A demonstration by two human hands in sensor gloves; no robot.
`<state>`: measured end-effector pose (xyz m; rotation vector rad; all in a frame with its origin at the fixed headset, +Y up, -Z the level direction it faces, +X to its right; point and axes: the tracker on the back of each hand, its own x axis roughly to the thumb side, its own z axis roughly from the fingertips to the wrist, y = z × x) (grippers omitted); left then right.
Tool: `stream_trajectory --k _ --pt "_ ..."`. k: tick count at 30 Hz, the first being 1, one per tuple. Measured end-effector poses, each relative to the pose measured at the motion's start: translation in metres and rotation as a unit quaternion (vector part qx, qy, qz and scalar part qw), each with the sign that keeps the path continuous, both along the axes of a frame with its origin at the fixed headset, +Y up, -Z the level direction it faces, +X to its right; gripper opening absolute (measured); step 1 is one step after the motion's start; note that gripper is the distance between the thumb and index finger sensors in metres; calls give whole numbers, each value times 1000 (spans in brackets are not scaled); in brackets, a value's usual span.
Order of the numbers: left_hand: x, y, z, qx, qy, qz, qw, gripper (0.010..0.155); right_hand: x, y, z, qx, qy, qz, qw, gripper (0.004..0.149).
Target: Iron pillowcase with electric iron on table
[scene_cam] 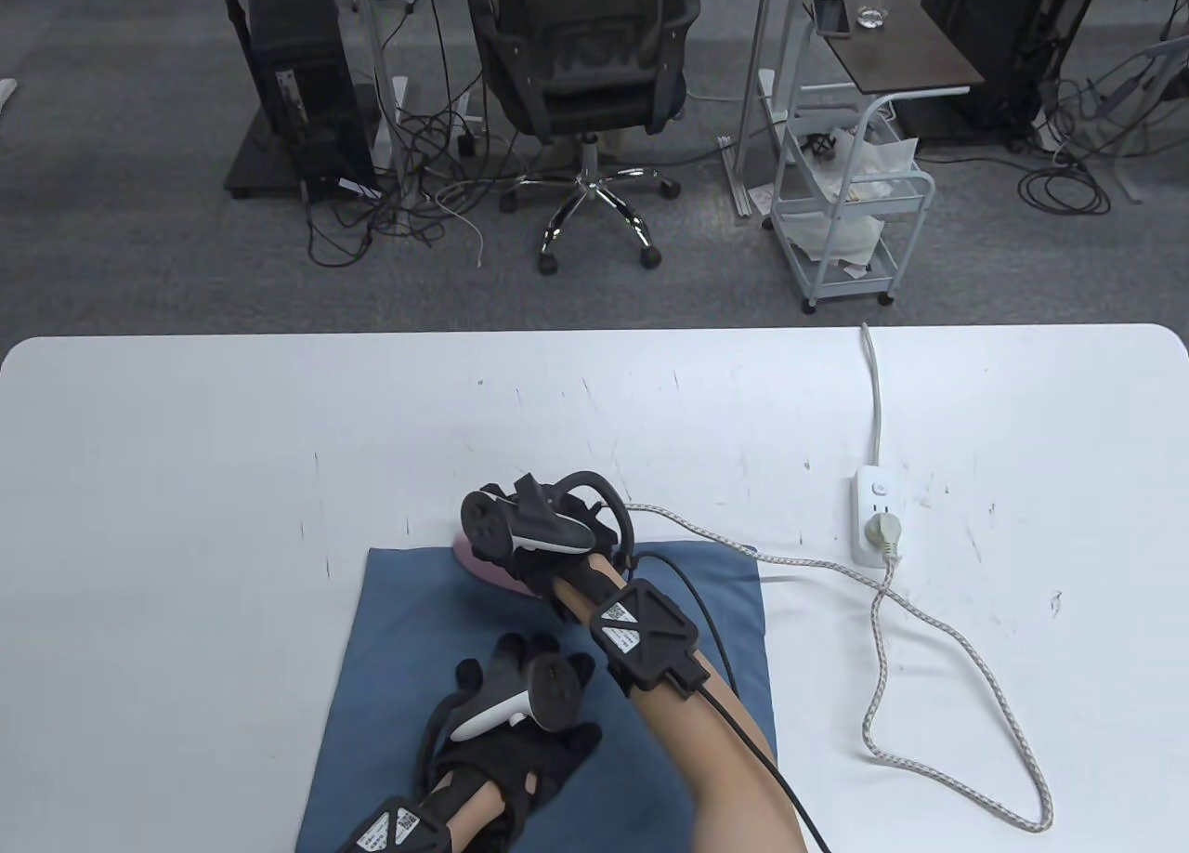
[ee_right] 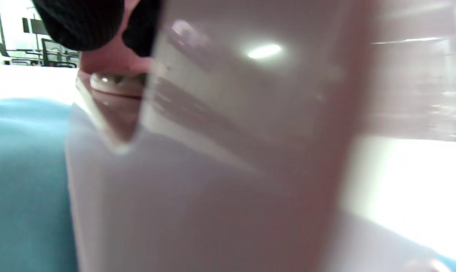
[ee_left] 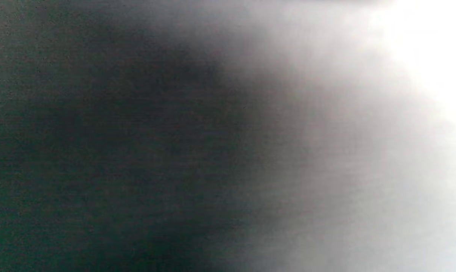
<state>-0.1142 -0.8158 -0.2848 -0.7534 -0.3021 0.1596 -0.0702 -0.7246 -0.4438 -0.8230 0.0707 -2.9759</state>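
Note:
A blue pillowcase (scene_cam: 399,630) lies flat on the white table (scene_cam: 186,444) near the front edge. My right hand (scene_cam: 548,542) grips the pink and white electric iron (scene_cam: 483,567), which rests on the pillowcase's far edge; most of the iron is hidden under the hand. In the right wrist view the iron's glossy body (ee_right: 228,158) fills the frame, with the blue pillowcase (ee_right: 24,181) at the left. My left hand (scene_cam: 520,714) rests flat on the pillowcase with fingers spread, nearer me than the iron. The left wrist view is a dark blur.
The iron's braided cord (scene_cam: 929,630) loops across the table on the right to a white power strip (scene_cam: 878,516), whose own cable runs off the far edge. An office chair (scene_cam: 585,72) and a white cart (scene_cam: 850,212) stand beyond the table.

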Motion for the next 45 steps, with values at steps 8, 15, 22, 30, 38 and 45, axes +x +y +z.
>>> stream_trajectory --k 8,15,22,30,38,45 --pt "0 0 0 0 0 -1 1000 76 71 1 13 10 -55 6 998 69" --pt "0 0 0 0 0 -1 1000 76 130 2 17 4 -115 7 993 69" --pt "-1 0 -1 0 0 -1 1000 76 184 4 22 0 -168 11 986 70" --pt "-1 0 -1 0 0 -1 1000 76 221 4 28 1 -205 7 979 70" --pt "-1 1 -1 4 0 1 1000 76 225 22 34 -36 -224 -15 974 65" --pt "-5 32 -10 84 3 13 996 76 242 68 52 -117 -244 -133 953 63"
